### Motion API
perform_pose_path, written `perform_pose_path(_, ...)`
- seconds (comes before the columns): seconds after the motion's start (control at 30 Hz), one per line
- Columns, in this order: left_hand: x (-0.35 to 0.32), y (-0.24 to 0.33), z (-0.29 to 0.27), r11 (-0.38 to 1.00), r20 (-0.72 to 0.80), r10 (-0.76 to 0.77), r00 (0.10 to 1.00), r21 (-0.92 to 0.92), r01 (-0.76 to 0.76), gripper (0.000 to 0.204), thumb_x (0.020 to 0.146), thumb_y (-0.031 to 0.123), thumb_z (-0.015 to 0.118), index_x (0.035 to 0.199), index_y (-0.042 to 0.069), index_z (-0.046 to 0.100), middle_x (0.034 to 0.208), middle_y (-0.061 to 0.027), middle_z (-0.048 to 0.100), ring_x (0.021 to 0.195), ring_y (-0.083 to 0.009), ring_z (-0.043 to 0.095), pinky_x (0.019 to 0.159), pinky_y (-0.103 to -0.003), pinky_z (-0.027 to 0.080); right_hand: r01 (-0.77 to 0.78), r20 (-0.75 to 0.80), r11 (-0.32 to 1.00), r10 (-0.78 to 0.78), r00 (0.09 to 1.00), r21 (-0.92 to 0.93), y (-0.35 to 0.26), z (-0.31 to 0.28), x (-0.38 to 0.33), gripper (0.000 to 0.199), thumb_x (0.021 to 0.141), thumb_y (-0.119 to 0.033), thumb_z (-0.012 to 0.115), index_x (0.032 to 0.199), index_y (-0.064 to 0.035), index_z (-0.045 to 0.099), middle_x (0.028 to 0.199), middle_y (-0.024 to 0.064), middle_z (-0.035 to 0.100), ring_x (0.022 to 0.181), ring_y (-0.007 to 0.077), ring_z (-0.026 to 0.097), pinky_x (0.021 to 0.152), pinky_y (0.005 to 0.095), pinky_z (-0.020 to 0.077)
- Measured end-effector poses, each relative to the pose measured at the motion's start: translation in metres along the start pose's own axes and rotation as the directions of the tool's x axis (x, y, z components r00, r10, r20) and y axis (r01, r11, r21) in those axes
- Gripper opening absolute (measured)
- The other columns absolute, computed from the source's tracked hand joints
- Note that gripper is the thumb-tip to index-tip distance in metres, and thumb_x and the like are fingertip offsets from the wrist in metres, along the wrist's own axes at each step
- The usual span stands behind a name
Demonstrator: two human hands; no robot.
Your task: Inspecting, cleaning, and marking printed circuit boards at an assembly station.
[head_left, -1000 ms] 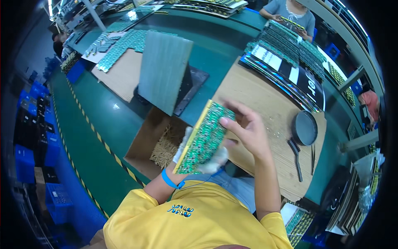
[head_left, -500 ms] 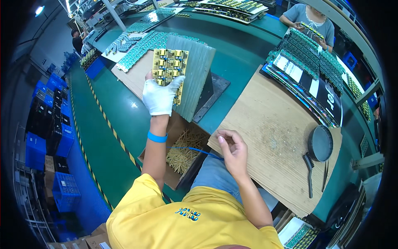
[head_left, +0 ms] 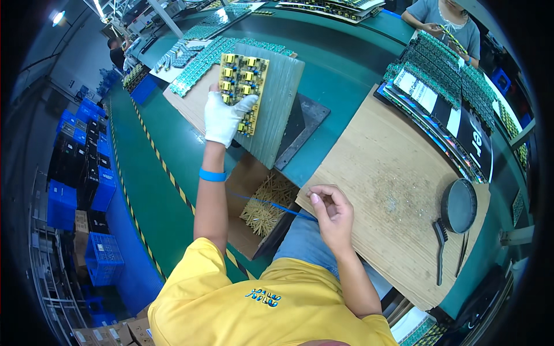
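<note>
The left arm stretches straight forward, a blue band at the wrist, its white-gloved left hand [head_left: 226, 117] raised with fingers spread and gripping. The bare right hand [head_left: 330, 211] stays low, elbow bent, fingers loosely curled.

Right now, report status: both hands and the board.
Left hand, white glove, grip shut on yellow circuit board, pressed flat against grey stack. Right hand bare, fingers curled, at wooden board edge. Nothing blocking.
</note>
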State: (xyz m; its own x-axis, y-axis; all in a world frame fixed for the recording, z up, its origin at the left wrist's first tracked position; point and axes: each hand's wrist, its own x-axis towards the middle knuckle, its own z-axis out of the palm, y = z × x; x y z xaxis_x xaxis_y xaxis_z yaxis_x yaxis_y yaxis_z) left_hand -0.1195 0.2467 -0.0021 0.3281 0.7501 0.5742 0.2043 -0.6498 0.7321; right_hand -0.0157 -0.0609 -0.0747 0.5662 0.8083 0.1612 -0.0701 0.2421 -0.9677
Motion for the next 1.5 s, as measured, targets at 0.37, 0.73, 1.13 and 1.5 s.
perform_pose_path(0.37,-0.059,0.054,-0.036,0.943,-0.049,-0.266,0.963,0.196,0.270,0.059,0.089,0.033,0.081,0.129,0.001,0.053,0.118,-0.0141,0.067,0.105,-0.0176,0.064,0.092,-0.034,0.052,-0.023,0.038,0.998,0.025,0.999,-0.051,-0.010,0.035,0.012,0.033,0.102,-0.008,0.060,0.134,0.0013,0.057,0.118,0.0101,0.067,0.111,0.0172,0.064,0.096,0.0322,0.0507)
perform_pose_path(0.73,-0.176,0.082,-0.101,0.912,-0.022,-0.267,0.964,-0.328,0.245,0.033,0.112,0.022,0.042,0.135,0.000,0.047,0.116,-0.0096,0.061,0.104,-0.0133,0.056,0.095,-0.030,0.047,-0.481,0.489,0.556,0.148,0.860,0.678,0.018,0.130,0.045,0.043,0.103,-0.020,0.060,0.140,0.0013,0.053,0.134,0.0145,0.063,0.120,0.0231,0.063,0.104,0.0407,0.0510)
perform_pose_path(1.13,-0.196,0.081,-0.131,0.888,0.037,-0.383,0.923,-0.260,0.379,0.032,0.111,0.018,0.043,0.139,0.002,0.044,0.127,-0.0096,0.059,0.113,-0.0139,0.054,0.100,-0.030,0.044,-0.024,0.418,0.960,0.143,0.897,-0.278,0.150,0.141,0.038,0.036,0.106,-0.021,0.054,0.133,0.0036,0.059,0.123,0.0135,0.069,0.113,0.0222,0.067,0.099,0.0340,0.0513)
perform_pose_path(1.5,-0.172,0.081,-0.124,0.959,0.202,-0.277,0.939,0.007,0.282,0.029,0.110,0.023,0.046,0.126,0.001,0.053,0.109,-0.0109,0.066,0.098,-0.0182,0.061,0.089,-0.033,0.050,-0.078,0.398,0.997,0.066,0.915,0.012,-0.039,0.101,0.061,0.040,0.102,-0.028,0.065,0.127,0.0028,0.061,0.111,0.0064,0.070,0.098,0.0107,0.065,0.087,0.0272,0.0515)
